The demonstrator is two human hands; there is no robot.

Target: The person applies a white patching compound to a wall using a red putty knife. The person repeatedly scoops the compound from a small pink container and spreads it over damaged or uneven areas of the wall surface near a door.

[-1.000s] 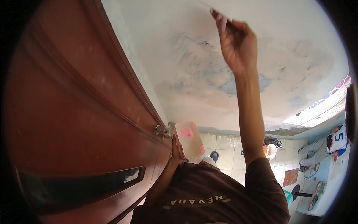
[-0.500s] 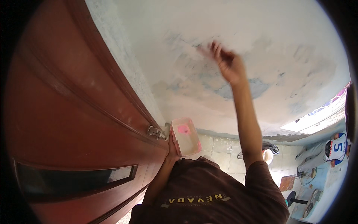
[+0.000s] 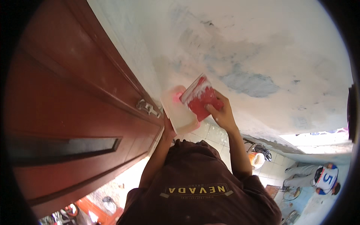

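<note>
Centre of the frame, and we see the right hand point(image 3: 222, 114) with its fingers point(image 3: 213, 109) wrapped tight around a red scraper point(image 3: 200, 98), its blade edge loaded with white filler. The scraper rests against a pale plastic tub point(image 3: 179, 110), just left of it. The left hand point(image 3: 168, 130) props that tub from beneath; it is mostly hidden, so we cannot tell how its fingers sit, only that it carries the tub. Behind both spreads the patchy white wall point(image 3: 255, 56), with a bluish bare patch point(image 3: 249, 83) to the right of the scraper. The dark red door point(image 3: 71, 97) fills the left side, its metal handle point(image 3: 148, 108) just left of the tub. Lower right, another person point(image 3: 318, 178) crouches on the tiled floor near an orange bucket point(image 3: 257, 159).
</note>
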